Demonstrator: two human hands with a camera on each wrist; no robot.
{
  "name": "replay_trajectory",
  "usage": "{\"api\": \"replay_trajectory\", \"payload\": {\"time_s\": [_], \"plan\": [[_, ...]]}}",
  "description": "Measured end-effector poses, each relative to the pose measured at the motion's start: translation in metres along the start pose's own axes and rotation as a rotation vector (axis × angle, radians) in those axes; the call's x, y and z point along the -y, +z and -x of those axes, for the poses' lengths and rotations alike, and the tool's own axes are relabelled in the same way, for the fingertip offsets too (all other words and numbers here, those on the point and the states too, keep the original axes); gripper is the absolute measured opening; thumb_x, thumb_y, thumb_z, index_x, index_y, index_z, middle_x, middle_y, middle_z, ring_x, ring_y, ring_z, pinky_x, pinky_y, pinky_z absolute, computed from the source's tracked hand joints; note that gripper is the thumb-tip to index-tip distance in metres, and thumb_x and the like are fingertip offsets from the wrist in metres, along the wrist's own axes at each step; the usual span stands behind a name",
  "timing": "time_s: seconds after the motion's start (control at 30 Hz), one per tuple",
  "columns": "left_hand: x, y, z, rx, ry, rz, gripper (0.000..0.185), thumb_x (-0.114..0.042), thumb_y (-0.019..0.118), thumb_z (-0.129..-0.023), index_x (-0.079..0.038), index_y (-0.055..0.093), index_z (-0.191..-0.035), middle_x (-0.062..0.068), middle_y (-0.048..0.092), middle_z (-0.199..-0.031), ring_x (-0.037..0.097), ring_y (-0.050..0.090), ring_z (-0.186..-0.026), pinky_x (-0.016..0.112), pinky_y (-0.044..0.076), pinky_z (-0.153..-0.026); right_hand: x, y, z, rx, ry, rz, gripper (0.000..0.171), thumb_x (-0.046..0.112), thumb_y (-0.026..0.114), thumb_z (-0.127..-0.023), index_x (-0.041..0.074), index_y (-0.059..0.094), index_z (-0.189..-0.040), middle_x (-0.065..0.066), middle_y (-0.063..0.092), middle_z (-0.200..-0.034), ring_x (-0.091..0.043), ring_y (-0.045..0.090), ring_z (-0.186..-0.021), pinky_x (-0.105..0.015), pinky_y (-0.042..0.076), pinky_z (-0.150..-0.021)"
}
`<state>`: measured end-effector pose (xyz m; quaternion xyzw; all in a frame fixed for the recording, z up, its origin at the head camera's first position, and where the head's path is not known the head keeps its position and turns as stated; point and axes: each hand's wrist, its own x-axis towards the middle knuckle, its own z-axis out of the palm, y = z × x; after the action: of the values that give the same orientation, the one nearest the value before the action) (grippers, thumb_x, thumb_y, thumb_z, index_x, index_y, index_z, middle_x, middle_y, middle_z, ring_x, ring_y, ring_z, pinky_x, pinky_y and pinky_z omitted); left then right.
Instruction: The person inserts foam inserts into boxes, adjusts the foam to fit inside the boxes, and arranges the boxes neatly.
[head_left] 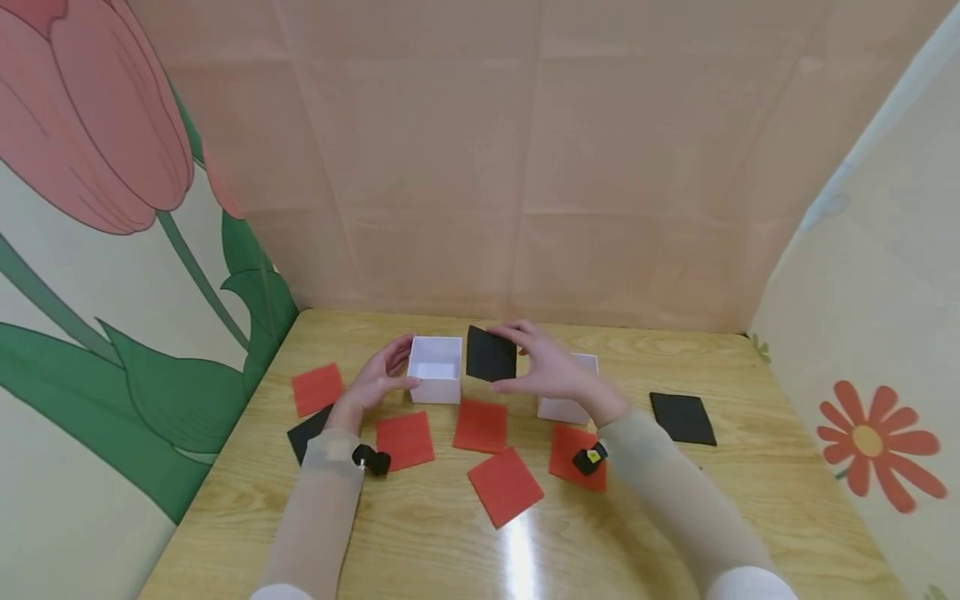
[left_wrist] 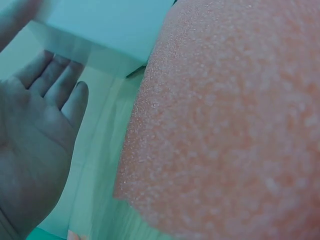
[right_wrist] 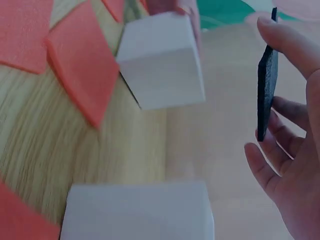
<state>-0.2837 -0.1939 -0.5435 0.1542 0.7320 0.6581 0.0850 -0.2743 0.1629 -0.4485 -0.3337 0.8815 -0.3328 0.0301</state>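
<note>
So here we've got a wooden table (head_left: 675,508) with foam squares scattered all over it. Our right hand (head_left: 551,367) is pinching a black square (head_left: 491,354) between thumb and fingertips, holding it up on edge just right of the open white box (head_left: 436,368). In the right wrist view the black square shows as a thin dark slab gripped at its top and bottom edges, lifted clear of the table.

Our left hand (head_left: 378,379) is cupped against the left side of that white box, fingers fairly straight and relaxed, thumb touching the near corner. The left wrist view shows the palm open beside the box wall, with a red foam piece (left_wrist: 225,125) filling most of the frame.

A second white box (head_left: 562,408) sits right behind our right hand, partly hidden. Red squares lie along the near side of the boxes, like this one (head_left: 505,486) nearest us. Another black square (head_left: 682,417) lies flat, far over on the right.
</note>
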Motion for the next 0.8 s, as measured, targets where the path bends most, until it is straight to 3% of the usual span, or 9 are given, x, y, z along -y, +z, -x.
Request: {"api": "replay_trajectory", "payload": {"time_s": [0.4,0.8], "plan": [[-0.001,0.003,0.000,0.002,-0.011,-0.018,0.095,0.002,0.080,-0.091,0.001,0.024,-0.168,0.020,0.033,-0.171,0.038,0.030,-0.158,0.053,0.020,-0.130,0.013,0.039,-0.053,0.107,-0.020,0.267,0.092,0.061,0.084,-0.084,0.022,0.051,-0.160,-0.008,0.050,-0.155,-0.028,0.050,-0.137,-0.046,0.049,-0.112],[0.002,0.003,-0.002,0.020,0.017,-0.013,0.093,0.004,0.079,-0.092,-0.003,0.027,-0.168,0.018,0.033,-0.171,0.035,0.030,-0.158,0.051,0.020,-0.130,0.019,0.047,-0.085,0.161,-0.022,0.277,0.093,0.058,0.087,-0.083,0.014,0.053,-0.159,-0.012,0.051,-0.151,-0.030,0.052,-0.133,-0.045,0.047,-0.111]]}}
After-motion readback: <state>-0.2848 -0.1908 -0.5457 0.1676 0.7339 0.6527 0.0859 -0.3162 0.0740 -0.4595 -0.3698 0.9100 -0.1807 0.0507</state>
